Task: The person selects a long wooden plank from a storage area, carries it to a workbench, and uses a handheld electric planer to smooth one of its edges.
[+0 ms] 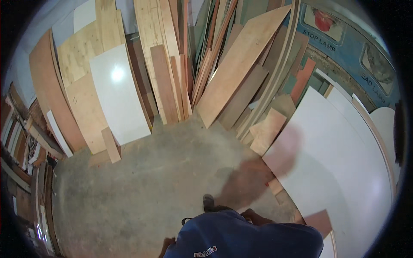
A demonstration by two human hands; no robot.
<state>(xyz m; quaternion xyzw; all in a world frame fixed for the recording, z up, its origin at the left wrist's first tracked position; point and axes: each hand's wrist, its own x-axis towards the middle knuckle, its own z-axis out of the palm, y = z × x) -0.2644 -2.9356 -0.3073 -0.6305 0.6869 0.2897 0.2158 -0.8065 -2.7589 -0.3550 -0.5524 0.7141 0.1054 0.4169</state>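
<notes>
My left hand shows only in part at the bottom edge, beside my dark blue shirt, above the concrete floor; its fingers are too hidden to read. To the right of my shoe, my right hand is partly visible behind the shirt, with its fingers hidden. I cannot make out anything held by either hand. The closest board on the right is a large white panel, with a small reddish-brown offcut lying against its lower part.
Plywood sheets and a white board lean along the back left. Tall planks and a slanted panel stand behind. Stacked timber lines the left edge. A blue painted panel with lamp openings is at the upper right.
</notes>
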